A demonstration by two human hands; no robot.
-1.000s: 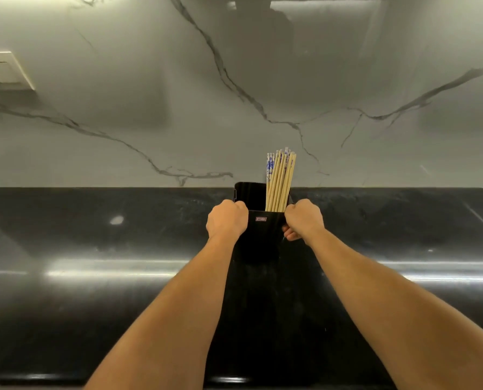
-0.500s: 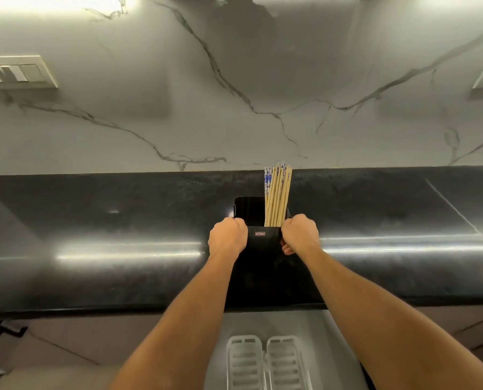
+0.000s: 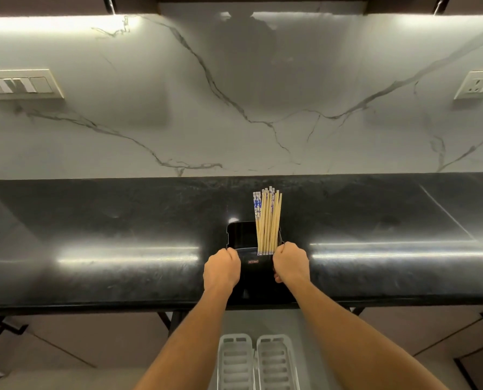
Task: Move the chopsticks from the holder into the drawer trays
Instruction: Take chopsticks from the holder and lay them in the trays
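Chopsticks (image 3: 267, 220) up top, a tight bundle of pale wooden sticks, some with blue-and-white patterned ends, standing near upright in the right side of the black holder (image 3: 253, 273). The holder sits over the front part of the glossy black tabletop (image 3: 122, 226); whether it rests there or is lifted, you cannot tell from this angle.

Both hands are on it. The left hand (image 3: 222, 270) is clenched against the holder's left side, knuckles up, gripping it. The right hand (image 3: 290, 264) matches it on the right side, fingers (image 3: 277, 278) curled in around the holder's edge, just beside the base of the bundle. Neither hand touches the chopsticks themselves.

Down below the tabletop's front edge, between the forearms, the drawer (image 3: 305, 333) stands open, and inside lie two pale slotted trays, the left tray (image 3: 236, 361) and the right tray (image 3: 274, 361), side by side.

Behind it all, a white veined marble wall (image 3: 234, 122), with a switch panel (image 3: 21, 84) far left and a socket (image 3: 477, 84) far right.
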